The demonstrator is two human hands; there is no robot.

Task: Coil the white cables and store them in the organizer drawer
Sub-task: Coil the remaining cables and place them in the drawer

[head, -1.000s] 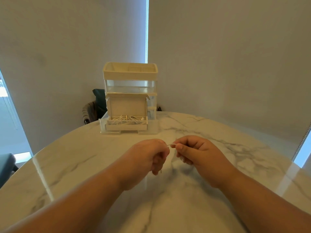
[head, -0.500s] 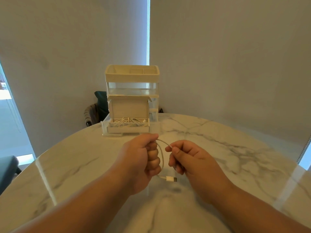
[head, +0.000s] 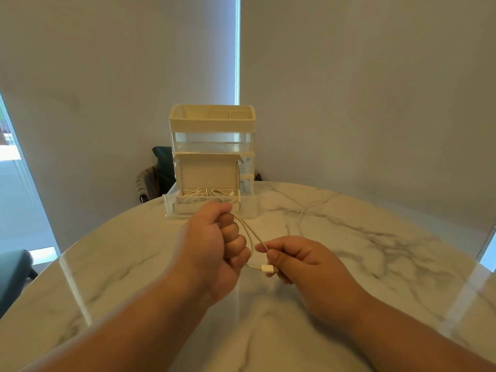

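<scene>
My left hand [head: 214, 248] is a fist gripping a white cable [head: 251, 237], which loops out of the fist's top and bottom. My right hand [head: 298, 260] pinches the same cable just right of the fist, with the cable's white plug [head: 267, 269] beside its fingers. The cable's free length [head: 308, 210] trails over the marble table to the right rear. Behind my hands stands the cream and clear organizer [head: 212, 135], its bottom drawer [head: 182, 206] pulled out. In the drawer an open box holds several coiled white cables [head: 208, 193].
The round marble table [head: 375, 264] curves away at left and rear. A dark chair with a grey garment [head: 154, 178] stands behind the organizer. Another dark seat [head: 12, 275] is at the left edge. Roller blinds cover the windows behind.
My hands rose from the table and came closer. A loop of cable now shows between them, the plug hangs by my right fingers, and my left hand has closed into a fist.
</scene>
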